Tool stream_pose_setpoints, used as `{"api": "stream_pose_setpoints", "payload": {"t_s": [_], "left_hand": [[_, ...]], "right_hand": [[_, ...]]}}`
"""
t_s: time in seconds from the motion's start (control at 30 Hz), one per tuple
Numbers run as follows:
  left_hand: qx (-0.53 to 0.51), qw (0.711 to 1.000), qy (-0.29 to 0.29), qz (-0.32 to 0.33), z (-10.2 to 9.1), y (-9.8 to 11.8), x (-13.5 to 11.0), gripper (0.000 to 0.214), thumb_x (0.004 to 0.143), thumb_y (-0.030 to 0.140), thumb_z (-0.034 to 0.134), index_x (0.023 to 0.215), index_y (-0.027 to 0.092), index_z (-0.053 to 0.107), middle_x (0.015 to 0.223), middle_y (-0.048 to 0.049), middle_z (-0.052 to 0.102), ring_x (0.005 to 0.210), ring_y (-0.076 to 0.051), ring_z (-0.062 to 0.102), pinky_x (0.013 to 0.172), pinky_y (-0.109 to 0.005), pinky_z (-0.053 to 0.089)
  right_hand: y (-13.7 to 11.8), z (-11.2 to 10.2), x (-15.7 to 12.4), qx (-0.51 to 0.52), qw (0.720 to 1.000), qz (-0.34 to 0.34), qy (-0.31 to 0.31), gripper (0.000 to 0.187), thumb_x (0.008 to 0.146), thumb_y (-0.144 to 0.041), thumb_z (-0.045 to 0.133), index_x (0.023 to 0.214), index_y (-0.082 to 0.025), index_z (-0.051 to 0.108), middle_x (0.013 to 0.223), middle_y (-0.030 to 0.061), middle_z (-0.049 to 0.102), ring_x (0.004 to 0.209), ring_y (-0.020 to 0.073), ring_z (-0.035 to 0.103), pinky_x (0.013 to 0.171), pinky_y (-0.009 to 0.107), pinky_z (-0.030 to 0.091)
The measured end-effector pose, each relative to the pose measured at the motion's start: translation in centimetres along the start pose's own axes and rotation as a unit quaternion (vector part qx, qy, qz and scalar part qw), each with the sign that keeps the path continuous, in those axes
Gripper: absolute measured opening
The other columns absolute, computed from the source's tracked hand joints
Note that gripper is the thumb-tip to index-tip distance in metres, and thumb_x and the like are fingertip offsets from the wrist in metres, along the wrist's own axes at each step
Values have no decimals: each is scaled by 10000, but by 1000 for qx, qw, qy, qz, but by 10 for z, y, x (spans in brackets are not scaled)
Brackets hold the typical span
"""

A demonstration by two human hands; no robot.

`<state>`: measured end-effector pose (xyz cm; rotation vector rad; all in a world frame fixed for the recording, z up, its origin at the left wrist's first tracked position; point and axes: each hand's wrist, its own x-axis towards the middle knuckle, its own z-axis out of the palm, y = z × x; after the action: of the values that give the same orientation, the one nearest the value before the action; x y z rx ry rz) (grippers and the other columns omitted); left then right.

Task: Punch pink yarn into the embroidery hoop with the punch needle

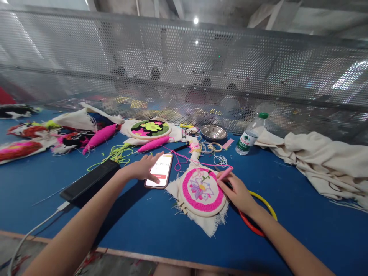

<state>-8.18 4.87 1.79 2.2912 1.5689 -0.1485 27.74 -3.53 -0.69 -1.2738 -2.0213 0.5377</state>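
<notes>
"Where's the embroidery hoop point(202, 190)?"
"Lower centre of the frame, right of the phone point(160, 168)."
"Grip?"
"Right hand point(237, 191) closed around a pink tool point(225, 173) at the hoop's edge; left hand point(143, 167), fingers apart, over the phone."
"Step?"
"Probably handling the timer; stitching would then call for a steadied hoop."

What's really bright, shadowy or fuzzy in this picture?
Head view: the ceiling lamp glares and the phone screen glows; also head view: a dark shadow on the blue table beside the left forearm, and hazy shapes behind the metal mesh.
</notes>
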Motion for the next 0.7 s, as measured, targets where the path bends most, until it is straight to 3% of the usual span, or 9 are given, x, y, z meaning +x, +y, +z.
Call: {"api": "stream_pose_setpoints", "payload": {"t_s": [0.43, 0.6, 0.7], "left_hand": [[-2, 1000, 28, 12, 2, -4, 0, 1221, 604, 644, 657, 1526, 138, 37, 1492, -221, 310, 1357, -405, 294, 1053, -470, 321], [0, 1000, 26, 17, 2, -10, 2, 1246, 587, 723, 629, 1530, 155, 45, 1537, -213, 242, 1385, -421, 239, 1064, -487, 301], [2, 1000, 10, 19, -1, -15, 2, 1228, 592, 744, 604, 1533, 159, 74, 1500, -217, 327, 1362, -427, 292, 1045, -492, 321]], "right_hand": [[0, 0, 0, -9, 1000, -2, -1, 136, 938, -306, 466, 977, -212, 556, 1030, 51, 613, 897, 185, 600, 840, 336, 470], [0, 0, -1, -15, 1000, -8, -1, 132, 939, -297, 463, 979, -211, 555, 1024, 53, 615, 907, 189, 599, 847, 340, 469], [-1, -1, -1, -13, 1000, -9, -2, 133, 940, -299, 462, 981, -209, 551, 1029, 59, 611, 925, 195, 598, 861, 349, 467]]}}
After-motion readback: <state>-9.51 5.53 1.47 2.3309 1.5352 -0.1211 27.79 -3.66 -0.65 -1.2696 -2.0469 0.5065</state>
